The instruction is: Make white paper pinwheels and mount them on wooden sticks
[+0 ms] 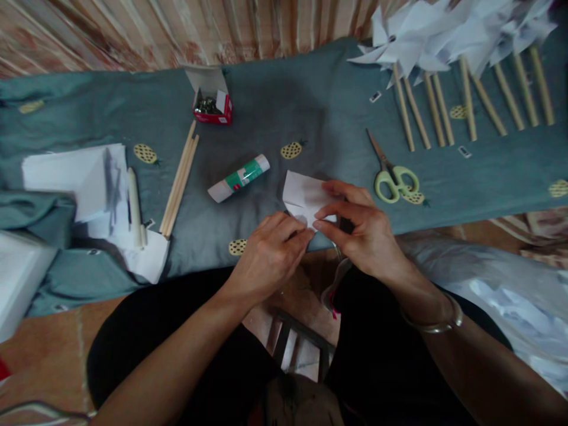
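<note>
A small white sheet of paper (304, 192), creased and partly folded, is held at the table's near edge. My left hand (275, 251) pinches its lower left part, fingers closed. From the right, my right hand (359, 225) grips the same paper between thumb and fingers; a bracelet circles that wrist. The fingertips of both hands nearly meet and hide the paper's lower edge. Just beyond and to the left lies a glue stick (242, 177) with a green label. To the right, scissors (393, 174) with light green handles rest slightly open.
Paper pinwheels (412, 38) on wooden sticks lie in a row at the back right. A red box (213, 109) of small metal pieces stands open at the back. Thin wooden sticks (180, 183) and a stack of white paper (62, 171) lie left on the green cloth (266, 106).
</note>
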Tool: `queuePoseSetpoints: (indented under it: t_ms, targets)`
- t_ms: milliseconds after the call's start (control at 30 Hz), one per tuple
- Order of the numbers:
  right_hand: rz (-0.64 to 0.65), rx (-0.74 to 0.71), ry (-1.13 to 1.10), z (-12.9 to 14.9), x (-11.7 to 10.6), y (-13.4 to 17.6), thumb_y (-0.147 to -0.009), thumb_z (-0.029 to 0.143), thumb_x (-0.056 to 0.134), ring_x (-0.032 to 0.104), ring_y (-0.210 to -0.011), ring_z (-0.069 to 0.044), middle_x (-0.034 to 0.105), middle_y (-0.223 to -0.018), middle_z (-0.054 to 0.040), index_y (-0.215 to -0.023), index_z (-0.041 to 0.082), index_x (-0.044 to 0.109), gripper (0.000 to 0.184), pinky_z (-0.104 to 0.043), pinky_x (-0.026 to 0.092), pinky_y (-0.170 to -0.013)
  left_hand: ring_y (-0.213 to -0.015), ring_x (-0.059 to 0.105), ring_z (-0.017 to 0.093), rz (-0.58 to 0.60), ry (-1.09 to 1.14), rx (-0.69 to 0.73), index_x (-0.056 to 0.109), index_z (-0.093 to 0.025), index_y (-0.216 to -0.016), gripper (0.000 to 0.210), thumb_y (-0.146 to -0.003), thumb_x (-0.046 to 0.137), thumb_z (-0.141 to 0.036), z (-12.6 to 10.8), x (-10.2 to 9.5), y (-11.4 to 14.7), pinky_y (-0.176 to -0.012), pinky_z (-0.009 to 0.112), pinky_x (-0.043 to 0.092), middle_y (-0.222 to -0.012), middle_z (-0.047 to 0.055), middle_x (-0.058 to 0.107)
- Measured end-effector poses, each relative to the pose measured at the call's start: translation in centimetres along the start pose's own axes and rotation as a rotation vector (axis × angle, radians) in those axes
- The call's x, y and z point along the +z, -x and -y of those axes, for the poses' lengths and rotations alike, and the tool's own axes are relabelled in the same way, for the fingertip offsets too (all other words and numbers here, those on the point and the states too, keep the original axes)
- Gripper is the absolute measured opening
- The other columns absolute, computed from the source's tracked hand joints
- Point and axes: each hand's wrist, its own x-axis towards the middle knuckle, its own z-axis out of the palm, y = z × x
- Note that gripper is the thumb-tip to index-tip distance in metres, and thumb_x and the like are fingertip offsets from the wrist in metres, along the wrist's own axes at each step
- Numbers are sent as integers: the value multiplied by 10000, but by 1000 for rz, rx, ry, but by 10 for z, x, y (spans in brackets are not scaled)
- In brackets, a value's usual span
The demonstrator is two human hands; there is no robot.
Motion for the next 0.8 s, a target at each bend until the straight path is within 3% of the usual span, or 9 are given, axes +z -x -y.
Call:
queuePoseSetpoints:
  t_ms: [400, 567, 800]
  targets:
    - [16, -132, 137, 5, -2, 3, -882, 255, 568, 496, -1233, -258, 536, -1317, -12, -979, 324, 653, 146, -467, 468, -988, -798, 566, 169, 21, -3, 6, 651, -132, -963, 153, -917, 507, -155, 1, 0, 0, -713, 331, 498, -851, 66, 658]
    - [73, -166, 270, 11, 1, 8, -907, 203, 475, 453, -1274, -302, 496, -1385, -87, -1028, 258, 632, 206, -528, 432, -1001, -814, 571, 177, 24, -6, 8, 650, -131, -989, 160, -912, 511, -148, 1, 0, 0, -714, 338, 496, -870, 72, 664]
    - [-22, -215, 297, 14, 15, 16, -917, 171, 422, 485, -1230, -276, 542, -1346, -100, -1113, 247, 580, 263, -486, 448, -942, -802, 570, 187, -2, -53, 0, 660, -128, -950, 130, -893, 548, -161, 1, -1, -1, -684, 336, 467, -864, 67, 672]
